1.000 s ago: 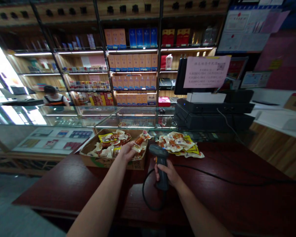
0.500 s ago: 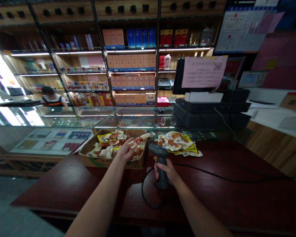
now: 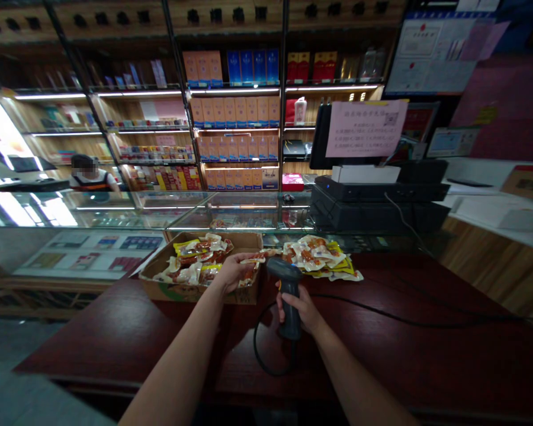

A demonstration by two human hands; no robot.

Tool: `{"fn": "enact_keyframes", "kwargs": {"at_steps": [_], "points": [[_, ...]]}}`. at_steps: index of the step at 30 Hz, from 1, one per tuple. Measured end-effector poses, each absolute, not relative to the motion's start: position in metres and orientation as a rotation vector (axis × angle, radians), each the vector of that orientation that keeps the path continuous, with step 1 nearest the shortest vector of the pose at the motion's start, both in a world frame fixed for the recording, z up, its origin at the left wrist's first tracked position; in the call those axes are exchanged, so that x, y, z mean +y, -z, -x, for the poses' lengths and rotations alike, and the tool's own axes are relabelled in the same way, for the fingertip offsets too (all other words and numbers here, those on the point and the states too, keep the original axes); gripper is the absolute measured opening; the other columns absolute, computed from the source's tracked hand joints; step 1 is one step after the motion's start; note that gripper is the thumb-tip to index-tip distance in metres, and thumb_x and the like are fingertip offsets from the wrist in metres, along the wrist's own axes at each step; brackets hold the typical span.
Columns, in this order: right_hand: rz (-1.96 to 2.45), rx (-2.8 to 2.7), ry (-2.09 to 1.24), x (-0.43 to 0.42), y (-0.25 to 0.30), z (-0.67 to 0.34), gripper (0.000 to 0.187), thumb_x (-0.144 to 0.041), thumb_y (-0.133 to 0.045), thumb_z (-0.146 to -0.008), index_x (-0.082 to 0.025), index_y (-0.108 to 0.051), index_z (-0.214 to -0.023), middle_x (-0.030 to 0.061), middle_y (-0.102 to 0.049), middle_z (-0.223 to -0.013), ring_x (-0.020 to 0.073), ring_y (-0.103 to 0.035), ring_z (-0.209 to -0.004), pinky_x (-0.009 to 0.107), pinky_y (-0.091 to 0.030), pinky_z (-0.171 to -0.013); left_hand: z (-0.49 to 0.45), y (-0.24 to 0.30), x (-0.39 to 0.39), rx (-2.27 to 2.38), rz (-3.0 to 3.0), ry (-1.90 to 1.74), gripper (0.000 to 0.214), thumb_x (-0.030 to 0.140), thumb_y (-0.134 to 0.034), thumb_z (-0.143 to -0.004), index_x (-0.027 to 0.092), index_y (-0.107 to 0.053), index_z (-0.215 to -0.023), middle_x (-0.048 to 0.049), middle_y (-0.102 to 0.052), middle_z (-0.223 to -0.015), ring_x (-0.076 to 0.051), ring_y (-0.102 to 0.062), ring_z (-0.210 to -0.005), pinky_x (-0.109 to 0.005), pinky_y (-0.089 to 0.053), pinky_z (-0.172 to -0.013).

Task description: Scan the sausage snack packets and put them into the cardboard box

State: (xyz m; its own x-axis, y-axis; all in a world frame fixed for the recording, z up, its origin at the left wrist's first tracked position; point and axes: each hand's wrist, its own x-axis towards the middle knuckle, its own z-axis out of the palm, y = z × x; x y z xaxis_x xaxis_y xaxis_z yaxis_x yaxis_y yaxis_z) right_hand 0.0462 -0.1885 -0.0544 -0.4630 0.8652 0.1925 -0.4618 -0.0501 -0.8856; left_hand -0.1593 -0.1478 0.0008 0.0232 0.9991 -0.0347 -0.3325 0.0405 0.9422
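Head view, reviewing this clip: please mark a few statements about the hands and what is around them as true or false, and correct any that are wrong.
1. The right hand holds a barcode scanner by its grip. True.
2. The left hand is empty. False: it holds a snack packet above a cardboard box.
3. The loose packets to the right of the box lie inside it. False: they lie on the dark red counter.
4. A person is beyond the glass display case. True.
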Motion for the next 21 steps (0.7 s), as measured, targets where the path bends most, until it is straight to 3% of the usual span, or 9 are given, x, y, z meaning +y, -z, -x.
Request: {"fn": "enact_keyframes", "kwargs": {"at_steps": [3,6,13,17,21], "points": [[0.497,-1.219,-1.705,-0.188,0.055,-0.046,0.038,-0.035,-0.069,-0.069,-0.015,-0.053,-0.097,-0.0024,-0.062,-0.059,0.0111,-0.056,-0.039,0.023,-0.047,-0.038,0.155,0.0,-0.142,1.084,-0.826,-1.431,0.003,0.01,-0.067,-0.071,0.007,-0.066,-0.071,-0.0079,-0.068,-0.07,-0.011,-0.064,-0.06,-0.02,-0.052,-0.061],[0.511,-1.212,-1.709,-0.19,0.053,-0.046,0.038,-0.036,-0.069,-0.068,-0.015,-0.053,-0.096,-0.0021,-0.062,-0.059,0.0113,-0.056,-0.039,0.022,-0.046,-0.038,0.153,-0.001,-0.14,1.105,-0.704,-1.536,0.012,0.008,-0.058,-0.079,0.008,-0.062,-0.068,-0.008,-0.066,-0.069,-0.014,-0.066,-0.063,-0.023,-0.054,-0.065],[0.543,-1.198,-1.668,-0.192,0.049,-0.047,0.038,-0.035,-0.069,-0.067,-0.016,-0.054,-0.097,-0.0024,-0.062,-0.059,0.0122,-0.056,-0.039,0.023,-0.046,-0.038,0.157,-0.006,-0.144,1.048,-0.615,-1.557,0.016,0.001,-0.044,-0.083,0.009,-0.058,-0.084,-0.0123,-0.068,-0.076,-0.019,-0.069,-0.072,-0.025,-0.055,-0.066],[0.6,-1.143,-1.495,-0.186,0.048,-0.05,0.024,-0.036,-0.066,-0.07,-0.015,-0.058,-0.076,-0.0022,-0.059,-0.052,0.0109,-0.053,-0.037,0.022,-0.044,-0.038,0.159,-0.005,-0.146,1.037,-0.626,-1.473,0.019,0.002,-0.041,-0.084,0.009,-0.057,-0.092,-0.0123,-0.068,-0.079,-0.02,-0.069,-0.076,-0.024,-0.057,-0.064],[0.682,-1.065,-1.403,-0.181,0.046,-0.053,0.023,-0.036,-0.067,-0.069,-0.016,-0.055,-0.064,-0.0022,-0.057,-0.05,0.0111,-0.052,-0.038,0.023,-0.045,-0.038,0.159,-0.003,-0.146,1.017,-0.635,-1.483,0.02,0.0,-0.043,-0.082,0.008,-0.058,-0.093,-0.0115,-0.068,-0.081,-0.018,-0.069,-0.075,-0.023,-0.057,-0.064]]}}
